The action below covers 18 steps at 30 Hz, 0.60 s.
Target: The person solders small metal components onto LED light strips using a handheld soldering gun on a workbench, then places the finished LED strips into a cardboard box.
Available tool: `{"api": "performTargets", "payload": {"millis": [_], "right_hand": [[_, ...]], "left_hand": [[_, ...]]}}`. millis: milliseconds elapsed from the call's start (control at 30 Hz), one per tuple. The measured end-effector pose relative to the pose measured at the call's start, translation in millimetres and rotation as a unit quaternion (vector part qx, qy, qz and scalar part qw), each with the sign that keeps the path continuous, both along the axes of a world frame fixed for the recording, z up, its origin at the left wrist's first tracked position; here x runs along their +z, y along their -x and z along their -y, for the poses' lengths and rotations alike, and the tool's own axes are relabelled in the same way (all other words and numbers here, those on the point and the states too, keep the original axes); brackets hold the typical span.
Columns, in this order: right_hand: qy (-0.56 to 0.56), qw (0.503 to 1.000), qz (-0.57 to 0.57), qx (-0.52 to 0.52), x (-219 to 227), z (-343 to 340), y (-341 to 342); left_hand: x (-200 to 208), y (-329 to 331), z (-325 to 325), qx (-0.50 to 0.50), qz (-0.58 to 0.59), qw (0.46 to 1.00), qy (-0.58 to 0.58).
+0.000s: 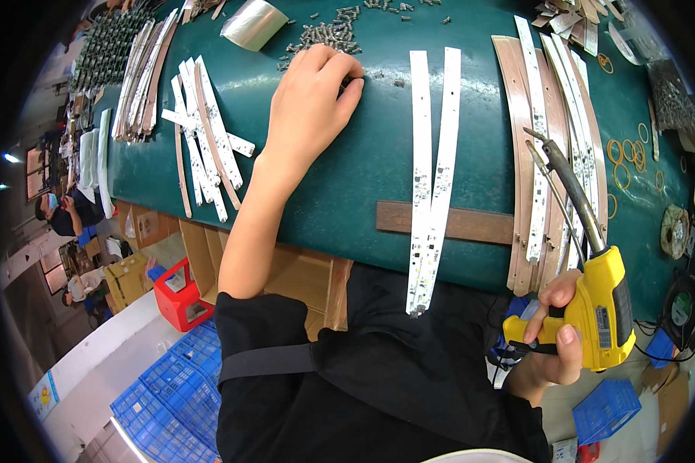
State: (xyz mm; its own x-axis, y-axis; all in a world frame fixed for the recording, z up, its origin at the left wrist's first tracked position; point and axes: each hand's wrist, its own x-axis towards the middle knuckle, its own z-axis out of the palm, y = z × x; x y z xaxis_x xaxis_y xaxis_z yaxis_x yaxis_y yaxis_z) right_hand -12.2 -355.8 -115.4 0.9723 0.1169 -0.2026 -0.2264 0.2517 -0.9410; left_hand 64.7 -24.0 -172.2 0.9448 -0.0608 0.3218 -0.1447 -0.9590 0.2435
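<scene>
My left hand (310,96) reaches to the edge of a pile of small metal parts (328,35), its fingers curled and pinched together. Whatever lies between the fingertips is hidden. In my right hand (550,370) is a yellow soldering gun (604,309), its handle gripped and its metal tip pointing up and to the left. Between my hands, two long white circuit board strips (420,139) form a narrow V. Their lower ends cross a dark wooden bar (479,224) and stick out past the table's near edge.
White and brown strips (537,116) lie stacked on the right, below the gun tip. More strips (201,131) lie crossed on the left. A roll (255,23) stands at the back. Rubber bands (629,154) are scattered far right. A red holder (182,297) sits below the table's left side.
</scene>
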Motion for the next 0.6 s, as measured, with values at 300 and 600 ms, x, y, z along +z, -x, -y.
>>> {"api": "performTargets", "payload": {"millis": [300, 600], "right_hand": [[-0.003, 1.000, -0.003, -0.020, 2.8, -3.1, -0.5], [0.001, 1.000, -0.010, -0.011, 0.5, 1.4, 0.4]], "left_hand": [[2.4, 9.9, 7.6, 0.077, 0.007, 0.958, 0.276], [0.8, 21.3, 7.7, 0.109, -0.005, 0.909, 0.402]]}}
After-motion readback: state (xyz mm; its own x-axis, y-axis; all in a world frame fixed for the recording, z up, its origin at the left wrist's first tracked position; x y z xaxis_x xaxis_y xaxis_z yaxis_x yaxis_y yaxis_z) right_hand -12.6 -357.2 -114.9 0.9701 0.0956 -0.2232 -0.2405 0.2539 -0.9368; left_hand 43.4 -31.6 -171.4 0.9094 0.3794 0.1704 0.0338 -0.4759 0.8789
